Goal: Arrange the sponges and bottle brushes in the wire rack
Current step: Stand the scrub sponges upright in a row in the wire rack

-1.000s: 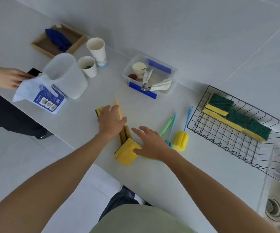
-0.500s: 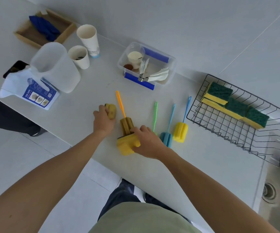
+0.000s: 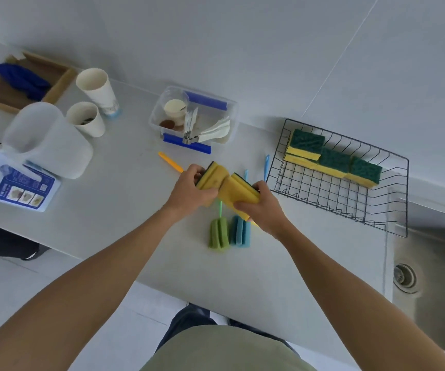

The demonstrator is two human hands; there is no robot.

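Green brush (image 3: 219, 233) — handle toward wall

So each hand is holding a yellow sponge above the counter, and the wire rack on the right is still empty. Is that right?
Not quite. The head view shows the wire rack is not empty: green-topped sponges already sit in a row along its far side. The rest holds: the left hand and the right hand each hold a yellow sponge above the counter.

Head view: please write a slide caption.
Both hands, left hand and right hand, hold yellow sponges beside the wire rack.
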